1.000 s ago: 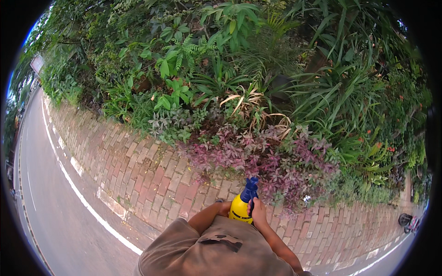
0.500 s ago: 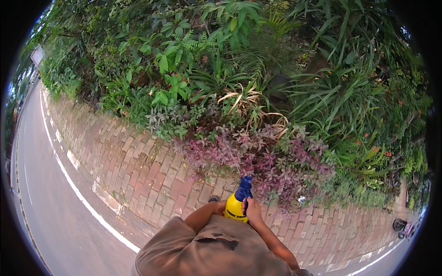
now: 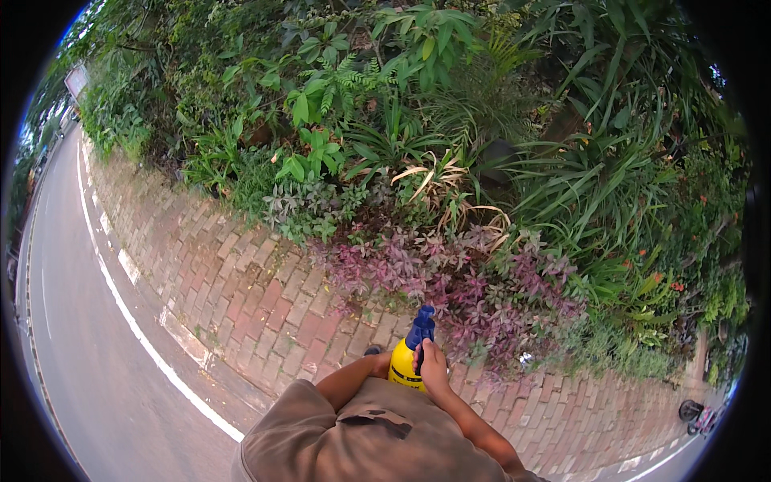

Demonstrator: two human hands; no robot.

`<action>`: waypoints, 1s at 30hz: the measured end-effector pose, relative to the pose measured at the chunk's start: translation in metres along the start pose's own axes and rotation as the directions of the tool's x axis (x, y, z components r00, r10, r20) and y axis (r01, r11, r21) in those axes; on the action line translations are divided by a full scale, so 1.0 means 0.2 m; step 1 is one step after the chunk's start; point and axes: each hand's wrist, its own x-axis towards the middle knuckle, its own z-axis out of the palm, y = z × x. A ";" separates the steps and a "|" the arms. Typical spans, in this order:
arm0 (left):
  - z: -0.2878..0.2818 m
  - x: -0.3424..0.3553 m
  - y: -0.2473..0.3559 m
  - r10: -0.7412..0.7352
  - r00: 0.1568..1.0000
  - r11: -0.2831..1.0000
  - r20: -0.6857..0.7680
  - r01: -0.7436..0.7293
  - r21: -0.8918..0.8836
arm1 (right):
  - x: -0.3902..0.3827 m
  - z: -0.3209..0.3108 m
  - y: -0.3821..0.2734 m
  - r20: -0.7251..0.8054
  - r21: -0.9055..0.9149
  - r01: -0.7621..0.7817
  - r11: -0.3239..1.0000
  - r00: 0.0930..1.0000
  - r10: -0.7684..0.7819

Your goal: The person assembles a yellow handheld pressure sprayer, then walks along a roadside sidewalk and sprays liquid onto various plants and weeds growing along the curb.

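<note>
A yellow spray bottle (image 3: 404, 368) with a dark blue top (image 3: 421, 323) is held upright close to my body, its head pointing toward the plants. My right hand (image 3: 434, 368) is wrapped round the blue handle part on the bottle's right side. From the left, my left forearm (image 3: 353, 379) reaches to the bottle's lower left side. The fingers of that hand are hidden behind the bottle and my shirt. Just beyond the bottle grows a bed of purple-leaved plants (image 3: 450, 277).
Dense green shrubs and long-leaved plants (image 3: 578, 185) fill the far side. Under me runs a brick pavement (image 3: 265, 309), bordered at the left by a kerb and a grey road (image 3: 88, 321) with a white line. A motorbike (image 3: 697, 416) stands at the far right.
My view has shifted slightly, so the plants sit a little lower and farther right. The bottle's blue top and my right hand have moved slightly left, the hand still gripping it.
</note>
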 end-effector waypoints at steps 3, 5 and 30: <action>-0.01 -0.01 0.00 0.017 1.000 1.000 0.002 -0.017 -0.011 | 0.03 0.06 -0.05 0.004 0.021 -0.016 1.000 1.000 0.016; -0.02 -0.03 0.00 0.022 1.000 1.000 -0.003 -0.022 -0.014 | 0.03 0.10 -0.04 0.018 0.003 -0.010 1.000 1.000 0.010; -0.14 -0.16 -0.06 0.075 0.997 0.997 -0.024 -0.074 0.016 | 0.19 0.21 0.04 0.017 -0.105 -0.033 0.994 0.999 0.035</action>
